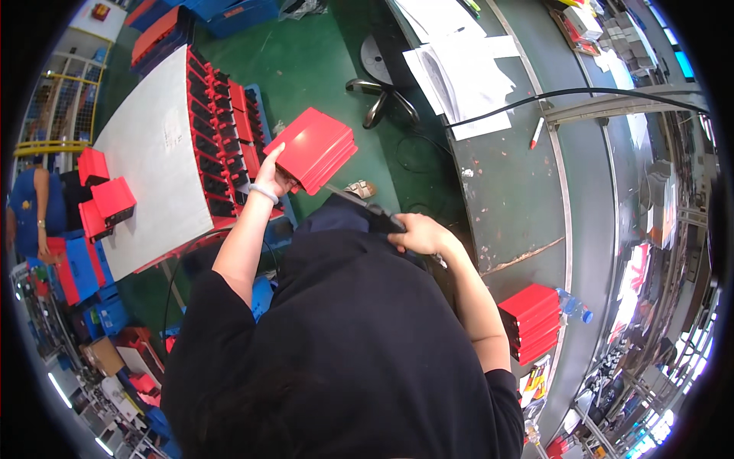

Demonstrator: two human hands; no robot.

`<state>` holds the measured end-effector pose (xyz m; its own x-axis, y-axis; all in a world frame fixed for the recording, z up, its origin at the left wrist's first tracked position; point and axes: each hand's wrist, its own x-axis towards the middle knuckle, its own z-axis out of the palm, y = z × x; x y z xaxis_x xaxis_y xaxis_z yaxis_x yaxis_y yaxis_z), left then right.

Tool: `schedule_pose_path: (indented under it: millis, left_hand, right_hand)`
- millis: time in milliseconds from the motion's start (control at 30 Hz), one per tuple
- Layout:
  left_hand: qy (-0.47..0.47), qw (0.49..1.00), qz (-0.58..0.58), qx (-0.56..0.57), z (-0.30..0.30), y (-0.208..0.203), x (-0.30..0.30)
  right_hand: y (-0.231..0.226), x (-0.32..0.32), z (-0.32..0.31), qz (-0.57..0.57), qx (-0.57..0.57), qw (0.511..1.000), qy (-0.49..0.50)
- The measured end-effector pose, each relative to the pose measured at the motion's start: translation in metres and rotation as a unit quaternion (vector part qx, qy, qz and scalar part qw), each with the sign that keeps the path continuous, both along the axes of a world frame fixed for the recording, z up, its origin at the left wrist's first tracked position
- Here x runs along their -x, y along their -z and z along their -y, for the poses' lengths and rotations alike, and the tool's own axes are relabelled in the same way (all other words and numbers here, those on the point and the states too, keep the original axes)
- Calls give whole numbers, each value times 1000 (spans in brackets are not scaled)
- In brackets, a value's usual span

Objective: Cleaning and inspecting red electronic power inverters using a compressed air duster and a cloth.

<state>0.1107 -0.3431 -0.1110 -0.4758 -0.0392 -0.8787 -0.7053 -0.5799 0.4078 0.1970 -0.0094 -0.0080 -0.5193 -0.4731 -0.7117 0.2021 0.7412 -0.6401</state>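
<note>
My left hand [274, 175] is closed on the lower left edge of a red ribbed housing [312, 147], a box-like shell with grooves along its right side. It is held up, tilted, over the green floor. My right hand [420, 233] grips the dark handle of a hand tool [372, 209] with a narrow grey shaft; its exact kind is not clear. The shaft points up and left toward the housing's lower edge, and whether it touches cannot be made out. Part of the handle is hidden by my fingers.
Left, a white-topped stand [157, 153] carries red housings [115, 200], with rows of red and black units [222, 138] beside it. Right, a grey workbench [505, 191] bears papers [462, 80], a marker [537, 134], stacked red housings [530, 321] and a bottle [573, 306]. A co-worker [38, 206] stands far left.
</note>
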Motion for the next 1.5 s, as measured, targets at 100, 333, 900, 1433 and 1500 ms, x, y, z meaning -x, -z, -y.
schedule_pose_path:
  millis: [100, 333, 900, 1433, 1500]
  left_hand:
    - [50, 998, -23, -24, 10, -4, -3]
    - [75, 996, -56, 7, 24, 18, 1]
    - [500, 529, -385, 567, -4, 4, -17]
    - [517, 514, -384, 567, 6, 15, -30]
    - [515, 519, -377, 569, 3, 11, -29]
  right_hand:
    - [16, 8, -1, -15, -25, 998, 53]
    - [48, 14, 1, 60, 29, 995, 76]
    - [64, 19, -4, 231, 101, 959, 127]
    - [87, 37, 3, 216, 102, 965, 111]
    - [102, 40, 2, 166, 11, 978, 125]
